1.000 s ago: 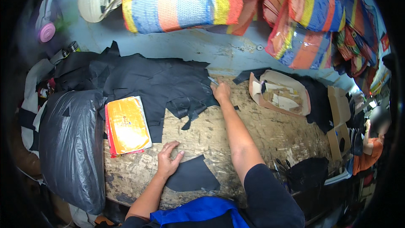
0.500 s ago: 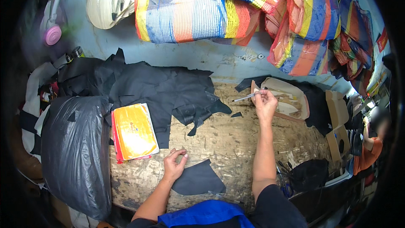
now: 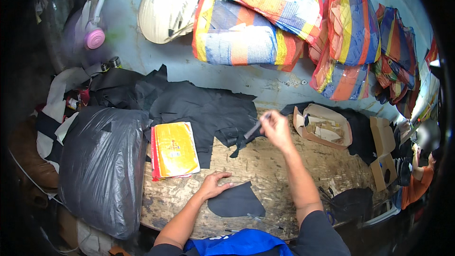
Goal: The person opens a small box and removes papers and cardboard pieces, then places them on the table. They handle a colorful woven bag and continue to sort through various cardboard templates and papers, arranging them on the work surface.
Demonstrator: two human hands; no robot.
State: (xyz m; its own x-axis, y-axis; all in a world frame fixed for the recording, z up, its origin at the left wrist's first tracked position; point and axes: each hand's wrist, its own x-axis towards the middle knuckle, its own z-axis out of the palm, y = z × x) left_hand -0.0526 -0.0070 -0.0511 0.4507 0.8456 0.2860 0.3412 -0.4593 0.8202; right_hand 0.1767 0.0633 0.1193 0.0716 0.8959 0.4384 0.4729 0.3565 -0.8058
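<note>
My right hand [image 3: 276, 130] is raised over the table with its fingers pinched on a slim pen [image 3: 253, 131], blurred by motion. The pen points down and left, toward black scraps. My left hand [image 3: 215, 186] lies on the wooden table with its fingers stretched out, its thumb at the upper left edge of a flat black cut piece [image 3: 237, 201]. That piece looks like leather or stiff fabric and has angled sides. A thin clear pen [image 3: 260, 220] lies by its lower edge, close to me.
A yellow notebook [image 3: 176, 149] on red ones lies left, beside a full black plastic bag [image 3: 102, 173]. Black sheets [image 3: 199, 102] are heaped behind. An open box [image 3: 348, 143] of pale scraps stands right. Striped mesh bags [image 3: 237, 33] hang above. A person in orange [image 3: 418, 187] is far right.
My right hand has moved left with the pen, away from the box of scraps. My left hand's fingers have stretched out rightward beside the black piece. The whole view has shifted.
</note>
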